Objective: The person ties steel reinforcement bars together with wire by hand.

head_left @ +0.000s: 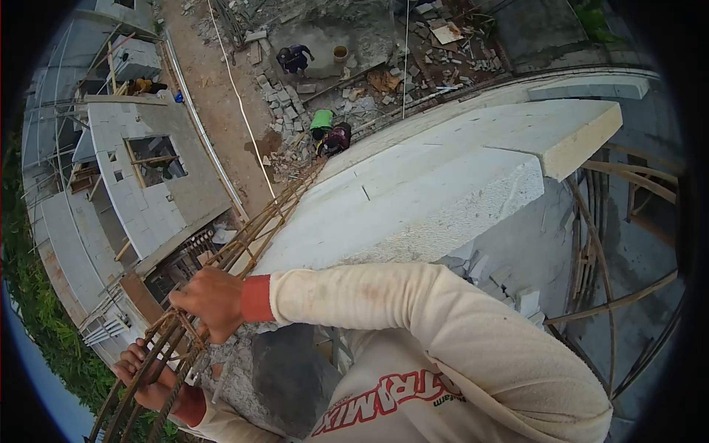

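Observation:
A long cage of rusty steel rebar (279, 213) runs from the bottom left up along the outer side of the white block wall (413, 199). My left hand (148, 375) is closed round its bars near the lower end, fingers wrapped over them. A little higher, my right hand (210, 301) is a fist at a bent tie of the same cage, its palm side hidden. Both arms wear cream sleeves with red cuffs.
Far below, a person in dark clothes (294, 59) stands near a bucket (340, 53); another crouches (337, 139) beside the wall. Rubble and blocks lie there. A taut white line (240, 100) crosses the dirt path. Wooden poles (617, 301) stand at right. An unfinished building (159, 203) is at left.

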The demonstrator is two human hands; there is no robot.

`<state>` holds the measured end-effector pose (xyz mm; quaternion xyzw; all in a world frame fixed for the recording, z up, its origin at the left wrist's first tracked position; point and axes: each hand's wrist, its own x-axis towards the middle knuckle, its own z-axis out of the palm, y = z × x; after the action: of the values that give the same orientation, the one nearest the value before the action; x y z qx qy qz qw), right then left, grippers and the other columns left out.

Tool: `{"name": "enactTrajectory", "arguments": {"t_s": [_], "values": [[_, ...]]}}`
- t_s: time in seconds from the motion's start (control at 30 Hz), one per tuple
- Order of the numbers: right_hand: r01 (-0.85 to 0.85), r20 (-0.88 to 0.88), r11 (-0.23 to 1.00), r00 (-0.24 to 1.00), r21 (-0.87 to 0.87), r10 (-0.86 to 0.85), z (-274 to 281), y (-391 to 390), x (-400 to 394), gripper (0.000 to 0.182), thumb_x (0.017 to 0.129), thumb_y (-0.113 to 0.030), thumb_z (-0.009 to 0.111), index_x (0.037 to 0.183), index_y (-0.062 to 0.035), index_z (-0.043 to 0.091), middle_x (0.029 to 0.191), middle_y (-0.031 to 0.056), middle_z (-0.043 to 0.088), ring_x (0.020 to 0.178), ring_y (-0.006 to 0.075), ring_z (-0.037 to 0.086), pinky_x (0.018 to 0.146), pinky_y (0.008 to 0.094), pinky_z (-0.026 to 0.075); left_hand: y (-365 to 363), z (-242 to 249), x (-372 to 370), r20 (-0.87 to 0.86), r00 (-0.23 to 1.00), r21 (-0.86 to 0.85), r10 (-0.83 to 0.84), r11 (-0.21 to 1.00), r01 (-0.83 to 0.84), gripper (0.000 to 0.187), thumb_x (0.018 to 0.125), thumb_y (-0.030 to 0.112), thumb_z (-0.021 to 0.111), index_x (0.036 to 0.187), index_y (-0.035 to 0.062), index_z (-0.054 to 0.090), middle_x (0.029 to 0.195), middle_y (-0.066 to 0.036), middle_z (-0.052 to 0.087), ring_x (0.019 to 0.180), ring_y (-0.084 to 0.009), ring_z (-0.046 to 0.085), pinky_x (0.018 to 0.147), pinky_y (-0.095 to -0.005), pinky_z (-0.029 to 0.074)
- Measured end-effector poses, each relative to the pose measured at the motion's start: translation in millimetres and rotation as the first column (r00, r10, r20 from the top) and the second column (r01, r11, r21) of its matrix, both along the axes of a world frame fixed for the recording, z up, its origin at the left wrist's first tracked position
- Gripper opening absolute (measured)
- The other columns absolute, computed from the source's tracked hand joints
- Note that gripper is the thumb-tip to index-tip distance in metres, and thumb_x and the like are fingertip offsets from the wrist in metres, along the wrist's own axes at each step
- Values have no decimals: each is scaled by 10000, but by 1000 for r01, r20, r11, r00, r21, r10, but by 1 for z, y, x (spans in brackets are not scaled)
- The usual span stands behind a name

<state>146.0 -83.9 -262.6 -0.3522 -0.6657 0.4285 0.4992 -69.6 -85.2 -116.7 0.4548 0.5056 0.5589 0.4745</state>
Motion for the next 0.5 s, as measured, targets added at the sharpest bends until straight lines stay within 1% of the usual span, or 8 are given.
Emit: {"name": "enactTrajectory", "arguments": {"t_s": [0.2, 0.27, 0.5], "values": [[-14, 34, 1000, 999, -18, 14, 1, 0, 1, 509, 504, -206, 843, 882, -18, 561, 668, 141, 629, 650, 384, 674, 589, 464, 516, 2, 0, 3, -17, 1000, 6, 12, 1000, -12, 378, 1136, 311, 417, 810, 121, 396, 775, -46, 410, 819, -204, 433, 992, -477, 391], [-12, 27, 1000, 1000, -10, 12, 0, 0, 1, 502, 501, -204, 842, 874, -22, 560, 674, 137, 629, 654, 382, 675, 588, 463, 516, 1, 0, 5, -20, 999, 10, 36, 999, -36, 377, 1136, 311, 418, 812, 118, 405, 772, -46, 410, 817, -203, 435, 989, -475, 394], [10, -18, 1000, 1000, 17, -9, -2, -1, -1, 493, 493, -199, 841, 862, -26, 564, 687, 129, 629, 659, 375, 674, 600, 463, 520, 1, 0, 5, 15, 1000, 5, 18, 1000, -19, 368, 1132, 302, 430, 816, 115, 413, 778, -49, 425, 823, -205, 448, 984, -469, 399]]}}
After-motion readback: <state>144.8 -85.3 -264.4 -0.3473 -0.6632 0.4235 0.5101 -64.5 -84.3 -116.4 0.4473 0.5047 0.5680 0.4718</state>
